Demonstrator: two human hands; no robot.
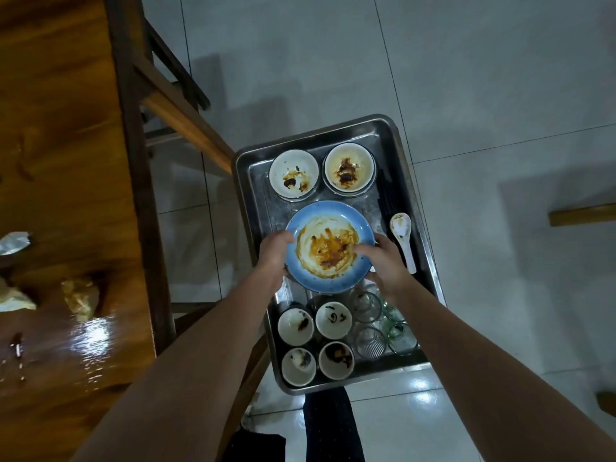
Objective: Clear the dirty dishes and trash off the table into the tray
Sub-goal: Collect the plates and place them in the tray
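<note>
We see both hands on the blue plate (328, 228), which is smeared with orange sauce and sits over the middle of the steel tray (246, 168). The left hand (275, 258) grips the plate's left rim with the thumb hooked over the edge. The right hand (383, 265) clasps the right rim, fingers curled onto the plate's face. Whether the plate rests on the tray floor or hangs just above it, we cannot tell.

Beyond the plate, at the tray's far end, two dirty white bowls sit side by side — the left bowl (293, 175) and the right bowl (348, 170). Just right of the plate lies a white spoon (403, 238), with dark chopsticks (388, 198) beyond it along the tray wall. On the near side of the plate four stained small cups (333, 320) stand in a square. Right of them is a cluster of clear glasses (370, 341), partly hidden under the right wrist.

Well left of the plate, the wooden table (66, 128) carries crumpled napkins (81, 298) and a foil scrap (15, 243).
</note>
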